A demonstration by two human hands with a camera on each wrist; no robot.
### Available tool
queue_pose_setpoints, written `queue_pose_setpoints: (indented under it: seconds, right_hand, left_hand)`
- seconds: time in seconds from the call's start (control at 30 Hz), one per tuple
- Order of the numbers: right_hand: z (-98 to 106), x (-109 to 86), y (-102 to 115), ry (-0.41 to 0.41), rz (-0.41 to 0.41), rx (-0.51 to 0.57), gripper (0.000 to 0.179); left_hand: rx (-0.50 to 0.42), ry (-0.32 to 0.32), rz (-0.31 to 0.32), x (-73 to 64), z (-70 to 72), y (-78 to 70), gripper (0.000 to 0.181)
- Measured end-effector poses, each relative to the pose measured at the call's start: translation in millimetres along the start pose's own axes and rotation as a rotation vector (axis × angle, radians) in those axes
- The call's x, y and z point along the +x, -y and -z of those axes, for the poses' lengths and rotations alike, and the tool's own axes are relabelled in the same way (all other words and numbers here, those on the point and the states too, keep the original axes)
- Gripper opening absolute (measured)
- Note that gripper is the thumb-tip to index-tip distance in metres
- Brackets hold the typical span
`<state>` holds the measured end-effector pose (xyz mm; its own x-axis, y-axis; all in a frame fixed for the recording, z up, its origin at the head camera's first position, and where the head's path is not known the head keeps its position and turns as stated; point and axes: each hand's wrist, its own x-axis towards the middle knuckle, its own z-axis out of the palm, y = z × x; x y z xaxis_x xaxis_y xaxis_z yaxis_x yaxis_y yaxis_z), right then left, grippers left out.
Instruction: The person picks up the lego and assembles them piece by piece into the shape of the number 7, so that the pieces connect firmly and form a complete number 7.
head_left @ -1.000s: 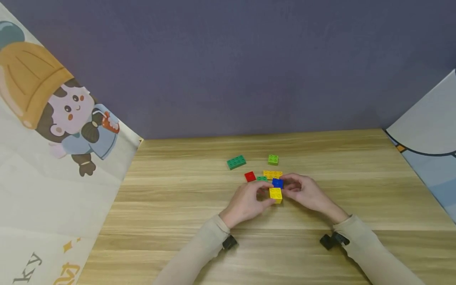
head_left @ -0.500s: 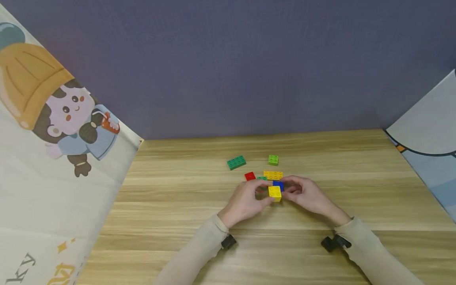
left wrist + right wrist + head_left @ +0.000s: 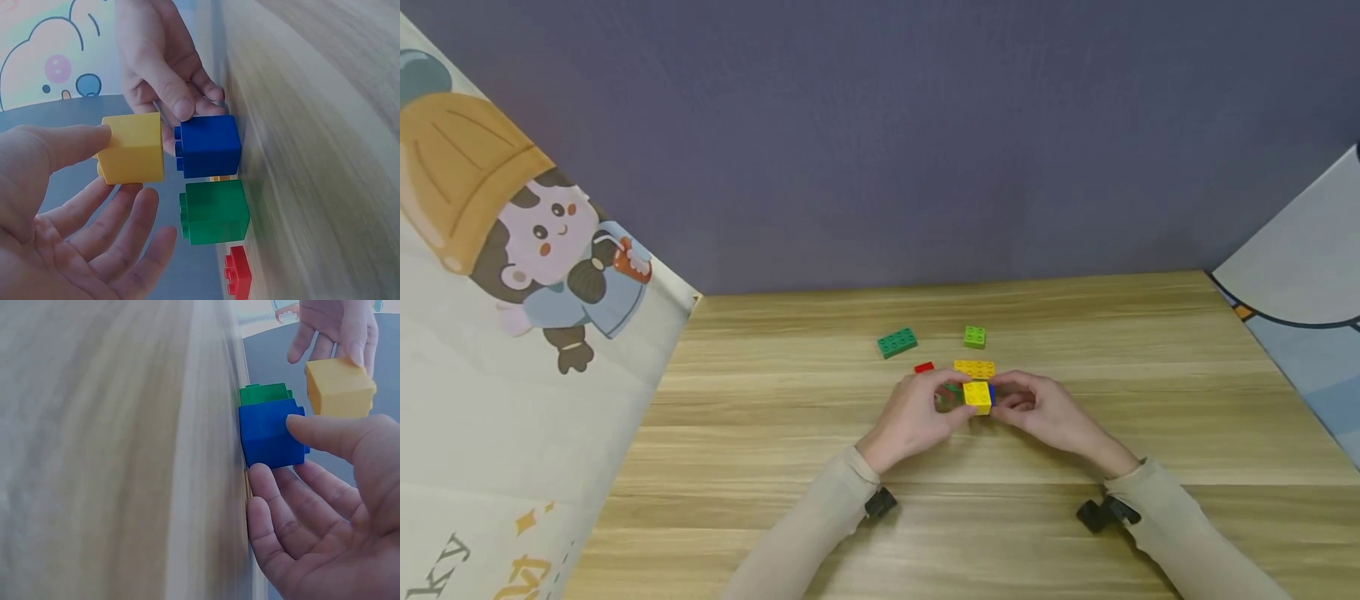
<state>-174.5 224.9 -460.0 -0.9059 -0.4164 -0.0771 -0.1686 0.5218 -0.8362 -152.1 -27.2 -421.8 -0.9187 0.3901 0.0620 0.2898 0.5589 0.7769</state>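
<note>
My left hand [image 3: 913,421] pinches a square yellow toy brick [image 3: 977,397] between thumb and fingers, studs facing up. A blue brick [image 3: 211,147] stands on the table just below it, gripped by my right hand [image 3: 1048,412] with the thumb on one side and fingers on the other. In both wrist views a narrow gap shows between the yellow brick and the blue one's studs. From the head view the yellow brick covers most of the blue one. Close beside the blue brick, on the left hand's side, stands a green brick [image 3: 217,212].
A red brick [image 3: 924,367], partly hidden by my left hand, lies on the wooden table [image 3: 760,433]. Farther back are a long yellow brick [image 3: 974,368], a long dark green brick [image 3: 897,342] and a light green brick [image 3: 975,337]. A dark panel [image 3: 940,167] rises behind the table.
My left hand has moved the yellow brick away from me and slightly left, from in front of the blue brick to above it. My right hand has stayed nearly still on the blue brick.
</note>
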Motion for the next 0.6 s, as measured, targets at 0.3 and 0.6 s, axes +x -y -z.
queue_pose_setpoints:
  seconds: [0.3, 0.6]
  right_hand:
    - [0, -2.0, 2, 0.016, -0.016, 0.011, 0.047]
    - [-12, -13.6, 5, 0.016, -0.029, 0.027, 0.045]
  left_hand:
    - [-0.005, -0.013, -0.014, 2.9, -0.5, -2.4, 0.038]
    - [0.003, 0.004, -0.039, -4.1, -5.0, 0.0, 0.038]
